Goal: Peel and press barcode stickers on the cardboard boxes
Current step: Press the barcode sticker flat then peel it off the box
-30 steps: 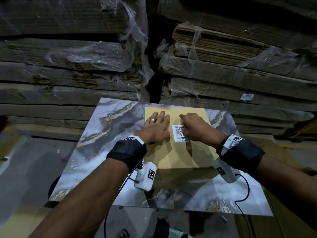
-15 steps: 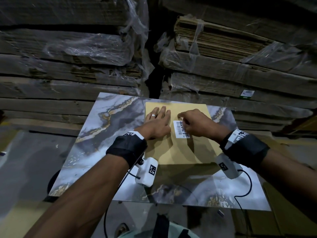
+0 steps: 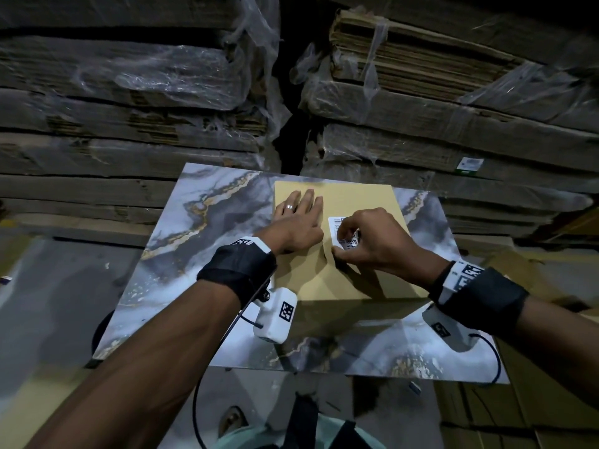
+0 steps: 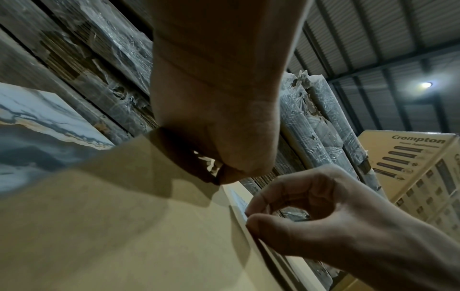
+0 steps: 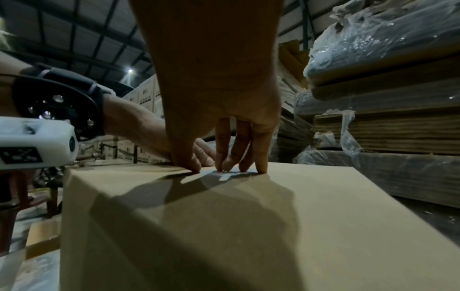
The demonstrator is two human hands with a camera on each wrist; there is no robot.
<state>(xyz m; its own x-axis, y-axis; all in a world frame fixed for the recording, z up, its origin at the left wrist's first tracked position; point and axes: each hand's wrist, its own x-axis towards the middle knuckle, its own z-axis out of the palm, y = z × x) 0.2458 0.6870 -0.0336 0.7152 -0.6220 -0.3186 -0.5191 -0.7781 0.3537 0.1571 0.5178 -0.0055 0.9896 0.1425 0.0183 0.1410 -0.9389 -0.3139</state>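
Observation:
A tan cardboard box [image 3: 340,280] stands on the marble-patterned table [image 3: 201,254]. On its top lies a white barcode sticker [image 3: 337,225]. My left hand [image 3: 298,222] lies flat on the box top, just left of the sticker, fingers straight. My right hand [image 3: 343,244] arches over the sticker's near end, fingertips pressing down on it and the thumb at its near edge. In the right wrist view the fingertips [image 5: 260,169] stand on the box top [image 5: 224,226]. The left wrist view shows the right hand's thumb and forefinger [image 4: 248,214] meeting at the sticker's edge [image 4: 236,198].
Tall stacks of flattened cardboard in plastic wrap rise right behind the table [image 3: 129,92] [image 3: 453,108]. A printed carton [image 4: 423,167] stands off to the right. More cardboard lies low at the right of the table [image 3: 534,400].
My right hand has slid along the sticker from its far part toward its near end. The left hand has stayed flat on the box.

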